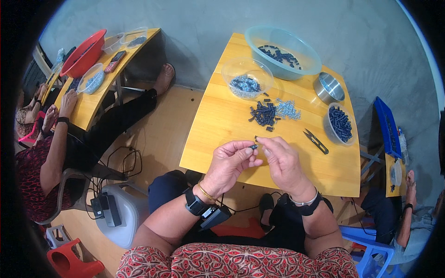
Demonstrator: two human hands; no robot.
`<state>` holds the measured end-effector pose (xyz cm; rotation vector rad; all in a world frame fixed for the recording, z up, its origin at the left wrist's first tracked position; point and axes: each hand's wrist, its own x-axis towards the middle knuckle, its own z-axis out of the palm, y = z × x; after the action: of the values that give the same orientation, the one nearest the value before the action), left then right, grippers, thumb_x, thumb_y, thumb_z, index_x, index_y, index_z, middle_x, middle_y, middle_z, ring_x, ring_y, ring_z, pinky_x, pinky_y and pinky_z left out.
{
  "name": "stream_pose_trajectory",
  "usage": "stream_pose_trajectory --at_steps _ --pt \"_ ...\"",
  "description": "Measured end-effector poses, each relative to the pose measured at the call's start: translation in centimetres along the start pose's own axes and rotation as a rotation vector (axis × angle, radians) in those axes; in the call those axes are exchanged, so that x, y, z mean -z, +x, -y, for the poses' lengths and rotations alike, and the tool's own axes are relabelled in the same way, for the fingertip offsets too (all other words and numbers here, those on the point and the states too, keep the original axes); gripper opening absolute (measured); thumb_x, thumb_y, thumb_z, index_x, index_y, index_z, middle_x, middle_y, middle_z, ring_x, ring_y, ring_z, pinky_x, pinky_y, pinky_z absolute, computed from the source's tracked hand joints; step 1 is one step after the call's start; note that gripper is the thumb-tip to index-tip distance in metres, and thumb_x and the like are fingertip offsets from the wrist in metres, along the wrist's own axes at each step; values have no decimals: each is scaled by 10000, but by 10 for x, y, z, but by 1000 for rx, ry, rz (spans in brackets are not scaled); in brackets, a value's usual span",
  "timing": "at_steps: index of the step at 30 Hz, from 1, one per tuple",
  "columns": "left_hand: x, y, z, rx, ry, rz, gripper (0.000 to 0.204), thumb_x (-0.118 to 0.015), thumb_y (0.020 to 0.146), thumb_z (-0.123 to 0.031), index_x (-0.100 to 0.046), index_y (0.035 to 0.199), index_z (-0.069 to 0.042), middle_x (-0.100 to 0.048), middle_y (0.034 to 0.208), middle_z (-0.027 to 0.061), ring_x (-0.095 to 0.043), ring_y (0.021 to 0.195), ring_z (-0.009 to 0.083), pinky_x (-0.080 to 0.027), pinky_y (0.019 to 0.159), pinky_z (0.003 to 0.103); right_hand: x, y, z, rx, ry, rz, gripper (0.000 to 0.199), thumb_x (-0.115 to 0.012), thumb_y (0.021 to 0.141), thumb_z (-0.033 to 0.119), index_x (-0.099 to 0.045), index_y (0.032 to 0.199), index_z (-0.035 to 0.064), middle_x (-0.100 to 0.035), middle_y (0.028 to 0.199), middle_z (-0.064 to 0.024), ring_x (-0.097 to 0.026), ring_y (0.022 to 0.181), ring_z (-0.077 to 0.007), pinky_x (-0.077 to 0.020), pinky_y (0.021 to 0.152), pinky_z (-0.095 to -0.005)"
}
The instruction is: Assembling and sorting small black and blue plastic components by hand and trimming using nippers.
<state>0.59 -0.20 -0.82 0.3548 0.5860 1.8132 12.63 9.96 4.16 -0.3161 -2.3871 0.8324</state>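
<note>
My left hand (230, 163) pinches a small black plastic part (253, 146) between thumb and fingers over the near edge of the wooden table (218, 125). My right hand (282, 160) meets it from the right, its fingertips on the same part. Just beyond my hands lie a heap of black parts (263, 113) and a heap of small silver screws (287, 109).
A clear bowl of screws (247, 78), a pale blue basin of black parts (282, 52), a steel bowl (328, 87), a small tub of black parts (340, 123) and black thread snips (316, 141) sit on the table. Other people work at tables left and right.
</note>
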Motion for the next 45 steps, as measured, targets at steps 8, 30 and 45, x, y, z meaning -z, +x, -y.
stream_pose_trajectory --at_steps 8,30,45 --pt "0 0 -1 -33 106 -67 122 -520 847 8 -589 943 36 -606 826 106 -585 721 152 -536 725 330 -7 -6 12 179 -340 58 378 -523 699 -27 -503 1075 -65 -527 849 -164 -537 783 -298 -449 686 -366" --pt "2 2 -5 -99 66 -183 94 -515 859 -29 -565 934 -1 -579 798 61 -554 695 125 -522 675 288 5 17 -31 -164 -196 91 42 -525 773 24 -525 813 13 -548 751 -185 -540 731 -374 -432 633 -418" --pt "5 -1 -14 -96 16 -250 106 -510 866 -48 -556 954 -10 -568 796 48 -539 689 119 -515 679 279 13 30 -51 -129 -266 60 56 -523 764 23 -537 816 9 -558 774 -181 -546 763 -369 -435 659 -419"
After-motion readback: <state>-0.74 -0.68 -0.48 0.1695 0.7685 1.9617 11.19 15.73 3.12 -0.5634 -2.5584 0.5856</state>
